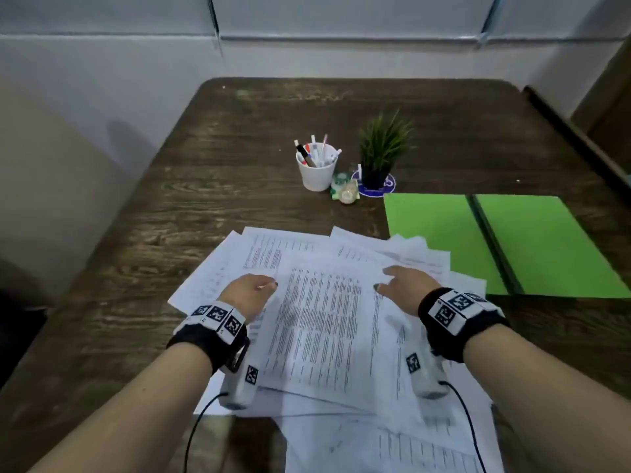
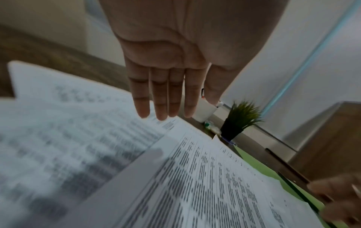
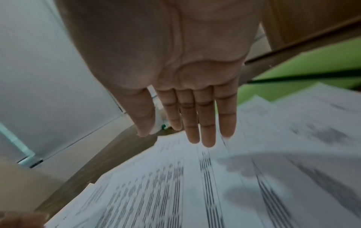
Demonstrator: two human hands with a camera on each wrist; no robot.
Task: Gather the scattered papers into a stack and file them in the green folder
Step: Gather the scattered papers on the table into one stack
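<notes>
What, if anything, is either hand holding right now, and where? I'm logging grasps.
Nothing is held. The left hand and right hand are flat with straight fingers over the scattered white printed papers, no grip on any sheet.

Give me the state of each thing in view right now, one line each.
papers: scattered, overlapping, not yet stacked
green folder: open flat, nothing filed inside; papers overlap its near left corner
left hand: open, fingers straight, over the papers
right hand: open, fingers straight, over the papers
white cup: upright, holding pens
potted plant: upright
</notes>
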